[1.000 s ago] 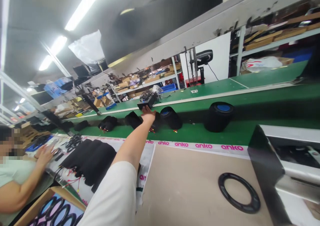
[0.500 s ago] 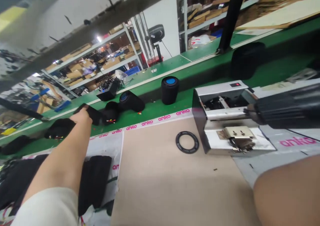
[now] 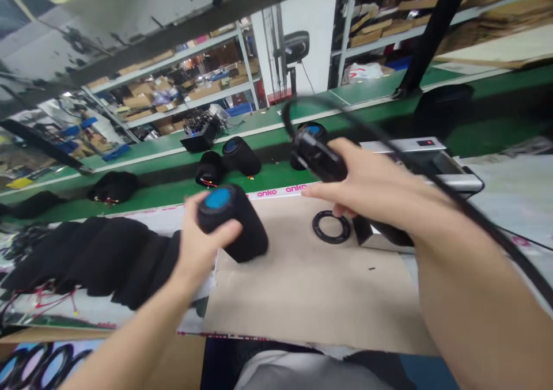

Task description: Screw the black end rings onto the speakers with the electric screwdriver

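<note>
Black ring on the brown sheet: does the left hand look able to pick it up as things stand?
Probably not without letting go first: the left hand holds a black cylinder, which also is between it and the black ring.

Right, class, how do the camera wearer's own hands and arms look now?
The left hand and right hand are bare, without gloves. The left forearm and right forearm are uncovered to the picture's edges; no sleeve, watch or bracelet shows. Blur hides finer detail.

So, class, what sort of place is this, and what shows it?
Probably a factory assembly line: black cylinders sit along a green conveyor belt, and black rings lie in a cardboard box.
</note>
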`<state>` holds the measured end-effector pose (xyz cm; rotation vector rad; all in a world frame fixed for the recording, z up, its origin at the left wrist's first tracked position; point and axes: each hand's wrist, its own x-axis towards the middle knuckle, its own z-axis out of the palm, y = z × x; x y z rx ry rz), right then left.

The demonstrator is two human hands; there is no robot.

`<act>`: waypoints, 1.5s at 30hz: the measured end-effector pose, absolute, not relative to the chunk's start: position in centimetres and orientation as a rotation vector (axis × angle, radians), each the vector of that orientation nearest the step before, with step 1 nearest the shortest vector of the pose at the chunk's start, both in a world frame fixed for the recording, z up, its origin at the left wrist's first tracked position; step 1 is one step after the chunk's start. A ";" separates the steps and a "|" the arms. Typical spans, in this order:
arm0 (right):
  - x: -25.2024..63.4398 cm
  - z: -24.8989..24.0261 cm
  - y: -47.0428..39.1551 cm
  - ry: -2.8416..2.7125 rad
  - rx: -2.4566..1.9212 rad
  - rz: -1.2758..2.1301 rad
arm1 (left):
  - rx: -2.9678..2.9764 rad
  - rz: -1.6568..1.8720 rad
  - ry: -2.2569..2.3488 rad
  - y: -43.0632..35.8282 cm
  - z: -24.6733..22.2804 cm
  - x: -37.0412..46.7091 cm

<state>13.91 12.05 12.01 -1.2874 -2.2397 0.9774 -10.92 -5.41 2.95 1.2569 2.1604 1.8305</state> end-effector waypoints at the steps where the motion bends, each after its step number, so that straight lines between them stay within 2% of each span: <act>1: 13.3 10.9 12.0 -2.353 -1.369 0.920 | 1.242 1.765 2.057 -6.0 1.4 -8.7; 7: 13.6 2.5 10.9 -2.669 -1.470 0.721 | 1.403 1.942 1.794 -6.3 -3.8 -1.8; 11: 14.3 -0.7 9.9 -2.684 -1.617 0.601 | 1.328 1.861 1.774 -6.6 -4.2 -1.7; 15: 13.7 -1.5 9.4 -2.603 -1.649 0.632 | 1.315 1.733 1.665 -7.3 -3.5 -2.3; 20: 14.2 0.6 8.8 -2.458 -1.632 0.780 | 1.254 1.639 1.594 -7.4 -2.6 -2.7; 26: 16.0 7.3 6.6 -2.241 -1.475 1.012 | 1.220 1.615 1.566 -7.3 -2.5 -2.9; 30: 14.4 9.6 3.9 -2.435 -1.156 0.758 | 1.350 1.720 1.529 -7.1 -2.9 -2.7; 36: 11.8 10.2 2.2 -2.722 -1.266 0.498 | 1.594 1.837 1.591 -6.9 -3.7 -2.1; 40: 13.5 10.5 4.5 -2.571 -1.084 0.723 | 1.464 1.838 1.535 -6.9 -3.7 -1.9; 45: 14.7 9.8 7.7 -2.428 -0.841 1.274 | 1.390 1.801 1.359 -6.7 -3.1 -2.5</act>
